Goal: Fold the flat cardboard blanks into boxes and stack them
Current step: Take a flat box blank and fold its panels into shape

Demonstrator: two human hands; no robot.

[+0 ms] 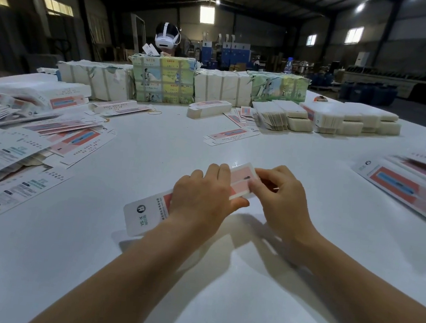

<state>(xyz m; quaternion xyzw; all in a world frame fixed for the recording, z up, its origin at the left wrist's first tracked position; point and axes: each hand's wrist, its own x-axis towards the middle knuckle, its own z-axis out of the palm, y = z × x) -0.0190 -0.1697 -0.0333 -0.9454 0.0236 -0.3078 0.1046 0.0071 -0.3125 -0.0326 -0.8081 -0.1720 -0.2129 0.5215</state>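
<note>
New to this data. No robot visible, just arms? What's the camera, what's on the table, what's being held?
There is no robot: a person works with bare hands, and the single picture comes from a wide-angle camera worn on their head, looking forward and down.

The left hand and right hand both grip one long white-and-pink printed cardboard blank just above the glossy white table, apparently folding its far end.

On the table lie a loose pile of flat printed blanks at left, finished boxes at right, and wrapped bundles of stock at the back. Behind those, another person wears a white headset.
</note>
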